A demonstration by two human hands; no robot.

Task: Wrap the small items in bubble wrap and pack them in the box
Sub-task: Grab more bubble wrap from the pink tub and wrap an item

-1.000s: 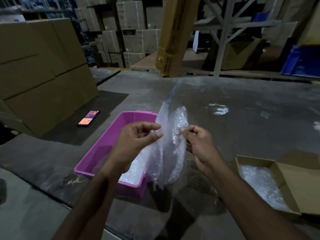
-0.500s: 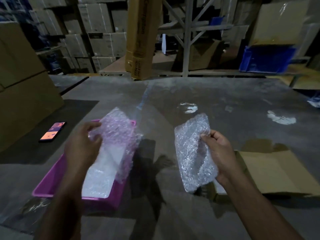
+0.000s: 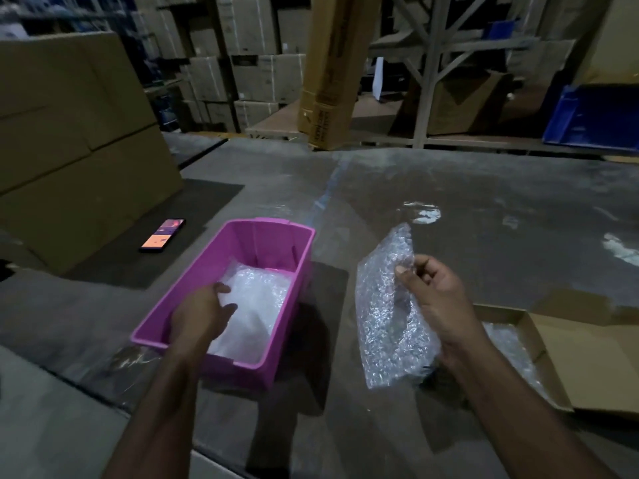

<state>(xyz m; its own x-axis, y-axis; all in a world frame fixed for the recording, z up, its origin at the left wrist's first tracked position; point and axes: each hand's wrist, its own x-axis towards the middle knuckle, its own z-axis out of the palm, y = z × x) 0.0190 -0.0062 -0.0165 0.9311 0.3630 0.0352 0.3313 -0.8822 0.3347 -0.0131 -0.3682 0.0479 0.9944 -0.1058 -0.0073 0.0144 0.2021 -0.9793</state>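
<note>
Bubble wrap sheet pinched upright in right hand, long axis near vertical, cardboard box just right of it; left hand, fingers loosely spread, on wrap inside pink bin.

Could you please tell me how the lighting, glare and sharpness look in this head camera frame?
Head view: dim overall, with the shelves at the back nearly dark; glare patches on the table; the bin casts a shadow to its right; the wide lens bows the edges; the bubble wrap in the right hand is sharp enough, while the left hand looks slightly soft.
</note>
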